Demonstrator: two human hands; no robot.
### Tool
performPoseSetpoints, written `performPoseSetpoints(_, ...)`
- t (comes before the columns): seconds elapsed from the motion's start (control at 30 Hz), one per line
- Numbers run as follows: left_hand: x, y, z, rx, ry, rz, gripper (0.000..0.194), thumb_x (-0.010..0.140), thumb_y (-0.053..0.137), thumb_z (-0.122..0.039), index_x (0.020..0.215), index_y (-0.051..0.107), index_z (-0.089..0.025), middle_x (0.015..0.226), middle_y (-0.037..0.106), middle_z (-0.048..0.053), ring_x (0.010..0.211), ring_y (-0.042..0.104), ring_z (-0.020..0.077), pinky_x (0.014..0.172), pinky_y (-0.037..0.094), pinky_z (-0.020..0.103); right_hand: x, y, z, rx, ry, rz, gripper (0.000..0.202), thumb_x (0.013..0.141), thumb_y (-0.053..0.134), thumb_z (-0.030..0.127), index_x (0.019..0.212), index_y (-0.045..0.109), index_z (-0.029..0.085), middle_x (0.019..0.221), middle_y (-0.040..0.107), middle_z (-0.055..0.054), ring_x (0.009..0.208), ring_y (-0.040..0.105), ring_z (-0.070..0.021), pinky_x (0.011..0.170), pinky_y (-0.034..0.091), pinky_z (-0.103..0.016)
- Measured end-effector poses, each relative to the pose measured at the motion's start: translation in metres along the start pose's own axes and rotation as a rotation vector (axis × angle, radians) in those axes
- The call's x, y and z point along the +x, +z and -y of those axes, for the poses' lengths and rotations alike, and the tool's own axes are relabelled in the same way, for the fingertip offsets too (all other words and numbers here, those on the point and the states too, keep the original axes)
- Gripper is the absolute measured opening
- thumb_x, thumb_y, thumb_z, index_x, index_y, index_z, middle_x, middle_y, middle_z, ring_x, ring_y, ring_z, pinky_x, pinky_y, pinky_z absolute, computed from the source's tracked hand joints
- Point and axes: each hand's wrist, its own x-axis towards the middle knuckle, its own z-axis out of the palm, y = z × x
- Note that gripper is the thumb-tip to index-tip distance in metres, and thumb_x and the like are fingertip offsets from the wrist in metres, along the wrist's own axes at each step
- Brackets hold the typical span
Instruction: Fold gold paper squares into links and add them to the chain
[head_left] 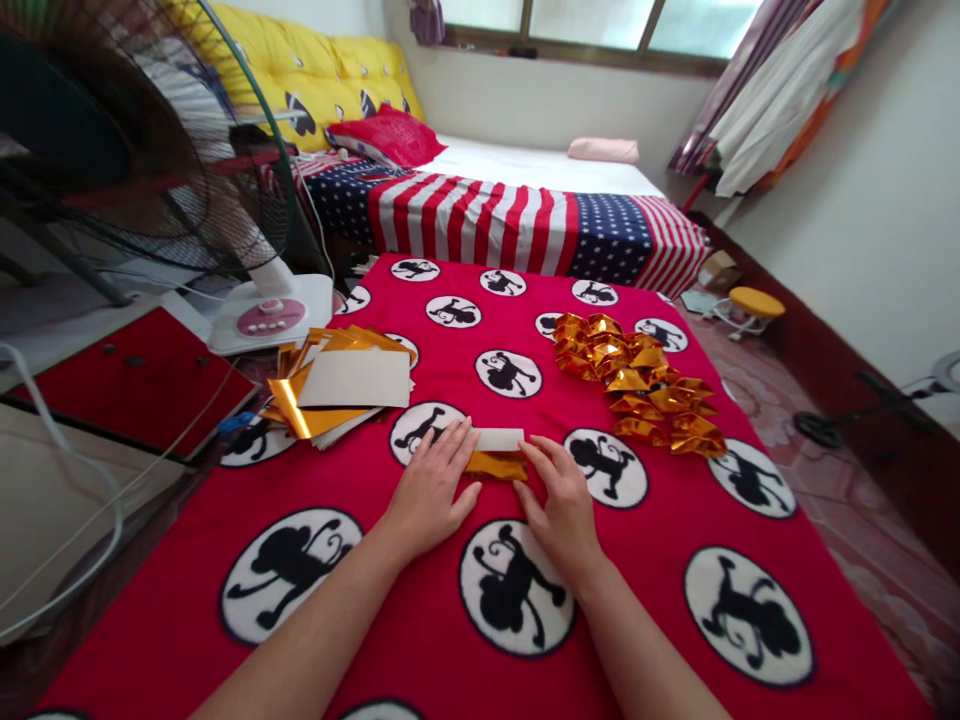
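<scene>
Gold paper sheet (499, 462): partly hidden under fingers of left hand (429, 492) and right hand (564, 505); white flap folded over top, gold face beneath unseen. Both forearms cut off by bottom edge. Fan (135, 140): cut by left and top edges, blades blurred behind grille. Gold sheet stack (330, 390) near blanket's left edge: count untellable, white card covers top. Folded gold pieces (637, 385) by blanket's right edge: heaped, overlapping, count unclear. Red blanket (660, 560): near edge out of frame.
</scene>
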Motion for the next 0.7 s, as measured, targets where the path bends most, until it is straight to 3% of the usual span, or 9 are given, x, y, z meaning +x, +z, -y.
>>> performPoseSetpoints(0.1, 0.0, 0.001, 0.002, -0.027, -0.003, -0.04, 0.055, 0.092, 0.046, -0.028, 0.146, 0.037, -0.021, 0.157, 0.031, 0.011, 0.144, 0.029, 0.0261, 0.116, 0.027, 0.051, 0.0, 0.003, -0.001, 0.02, -0.013, -0.034, 0.03, 0.089, 0.052, 0.021, 0.116, 0.066, 0.024, 0.127, 0.057, -0.01, 0.113, 0.056, -0.0241, 0.098, 0.046, -0.043)
performPoseSetpoints(0.23, 0.003, 0.001, 0.0, -0.025, 0.008, -0.18, 0.042, 0.093, 0.046, -0.022, 0.134, 0.053, -0.02, 0.156, 0.031, 0.013, 0.143, 0.029, 0.0293, 0.113, 0.032, 0.052, -0.001, 0.003, 0.002, 0.012, -0.02, -0.048, 0.021, 0.092, 0.052, 0.021, 0.099, 0.071, 0.024, 0.118, 0.061, -0.008, 0.108, 0.057, -0.0228, 0.094, 0.047, -0.041)
performPoseSetpoints(0.33, 0.005, 0.0, -0.004, -0.017, 0.05, -0.254, 0.032, 0.093, 0.047, -0.022, 0.121, 0.062, -0.019, 0.143, 0.048, 0.013, 0.132, 0.043, 0.0283, 0.11, 0.037, 0.049, -0.001, 0.001, 0.005, 0.018, -0.012, -0.031, 0.019, 0.092, 0.052, 0.022, 0.099, 0.07, 0.023, 0.113, 0.062, -0.008, 0.105, 0.057, -0.0222, 0.093, 0.047, -0.04)
performPoseSetpoints(0.43, 0.007, -0.001, -0.008, -0.052, 0.105, -0.201, 0.029, 0.093, 0.051, -0.028, 0.116, 0.065, -0.02, 0.122, 0.063, 0.01, 0.113, 0.056, 0.0255, 0.1, 0.046, 0.045, -0.001, -0.001, 0.007, 0.025, -0.013, 0.003, 0.021, 0.09, 0.054, 0.02, 0.106, 0.068, 0.022, 0.113, 0.063, -0.008, 0.104, 0.057, -0.023, 0.093, 0.046, -0.039)
performPoseSetpoints(0.7, 0.024, -0.01, -0.017, -0.015, 0.089, -0.091, 0.027, 0.089, 0.051, -0.02, 0.112, 0.065, -0.021, 0.112, 0.065, 0.009, 0.104, 0.059, 0.0241, 0.087, 0.052, 0.038, 0.009, -0.003, 0.002, 0.017, -0.005, 0.061, 0.035, 0.08, 0.055, 0.016, 0.113, 0.065, 0.021, 0.111, 0.062, -0.009, 0.103, 0.056, -0.0247, 0.092, 0.046, -0.04)
